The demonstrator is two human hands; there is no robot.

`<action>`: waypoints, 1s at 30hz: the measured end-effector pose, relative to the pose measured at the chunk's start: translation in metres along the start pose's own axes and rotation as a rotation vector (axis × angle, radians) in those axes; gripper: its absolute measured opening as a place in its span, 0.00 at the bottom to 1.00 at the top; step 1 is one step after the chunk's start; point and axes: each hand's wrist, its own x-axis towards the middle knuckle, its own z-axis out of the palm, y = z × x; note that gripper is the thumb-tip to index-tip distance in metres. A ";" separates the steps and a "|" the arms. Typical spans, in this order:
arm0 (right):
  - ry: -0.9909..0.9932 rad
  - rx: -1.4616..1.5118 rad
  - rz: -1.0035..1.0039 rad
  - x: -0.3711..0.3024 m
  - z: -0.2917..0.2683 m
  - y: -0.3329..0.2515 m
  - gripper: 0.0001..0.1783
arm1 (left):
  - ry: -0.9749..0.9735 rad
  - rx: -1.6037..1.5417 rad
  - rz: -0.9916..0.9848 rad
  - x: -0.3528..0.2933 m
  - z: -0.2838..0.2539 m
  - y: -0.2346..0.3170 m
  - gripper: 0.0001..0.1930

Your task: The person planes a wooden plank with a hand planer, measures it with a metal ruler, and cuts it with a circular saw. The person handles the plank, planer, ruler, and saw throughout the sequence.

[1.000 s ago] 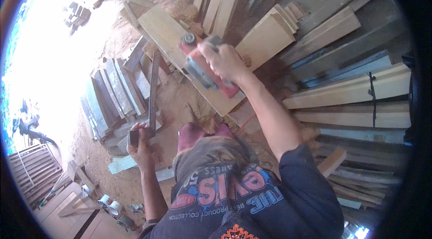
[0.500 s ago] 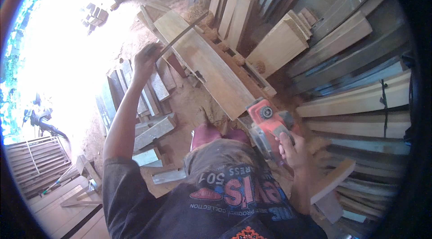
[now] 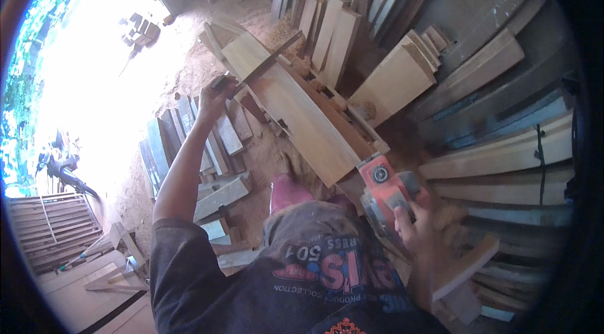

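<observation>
Plank (image 3: 302, 120) under try square (image 3: 264, 66) in left grip (image 3: 214, 91); right grip (image 3: 418, 230) clenches orange planer (image 3: 385, 190).

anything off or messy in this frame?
Somewhat. Short wooden offcuts lie scattered at odd angles on the sawdust-covered dirt floor. The left hand holds a dark stick askew across the long pale plank. Nothing looks broken.

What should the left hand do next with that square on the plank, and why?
Probably press the square flat across the plank and sight along it: the left hand holds its end at the plank's edge, while the right hand keeps the orange planer off the board.
</observation>
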 end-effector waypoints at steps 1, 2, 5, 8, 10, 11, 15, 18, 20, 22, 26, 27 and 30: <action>-0.031 -0.040 0.049 0.002 -0.005 -0.004 0.28 | 0.037 -0.012 0.005 0.003 -0.006 0.001 0.11; -0.051 -0.070 0.101 0.005 -0.009 -0.007 0.36 | 0.064 -0.024 0.014 0.010 -0.011 0.000 0.11; -0.006 -0.254 0.163 0.007 -0.011 -0.018 0.31 | 0.056 0.085 -0.038 0.051 -0.048 0.000 0.14; 0.139 -0.259 0.223 0.005 0.000 -0.032 0.23 | 0.034 0.068 0.076 0.093 -0.073 -0.011 0.12; 0.184 -0.172 0.289 0.005 0.006 -0.046 0.22 | -0.031 0.140 0.023 0.113 -0.084 -0.018 0.11; 0.208 -0.114 0.306 0.006 0.009 -0.053 0.23 | -0.042 0.085 0.052 0.116 -0.087 -0.021 0.11; 0.226 -0.147 0.351 0.012 0.019 -0.077 0.23 | -0.075 0.017 0.008 0.116 -0.091 -0.026 0.10; 0.237 -0.252 0.301 0.017 0.027 -0.088 0.22 | -0.091 0.054 -0.017 0.115 -0.093 -0.021 0.11; 0.287 -0.279 0.296 0.019 0.032 -0.095 0.23 | -0.103 0.024 -0.032 0.116 -0.092 -0.016 0.10; 0.246 -0.323 0.324 0.020 0.033 -0.102 0.23 | -0.103 0.019 -0.039 0.116 -0.093 -0.012 0.10; 0.225 -0.266 0.393 0.023 0.029 -0.110 0.25 | -0.096 0.066 -0.019 0.115 -0.094 -0.007 0.10; 0.225 -0.248 0.396 0.023 0.028 -0.109 0.25 | -0.100 0.070 -0.007 0.113 -0.094 -0.007 0.10; 0.241 -0.210 0.416 0.025 0.025 -0.106 0.25 | -0.104 0.130 0.025 0.112 -0.095 -0.007 0.10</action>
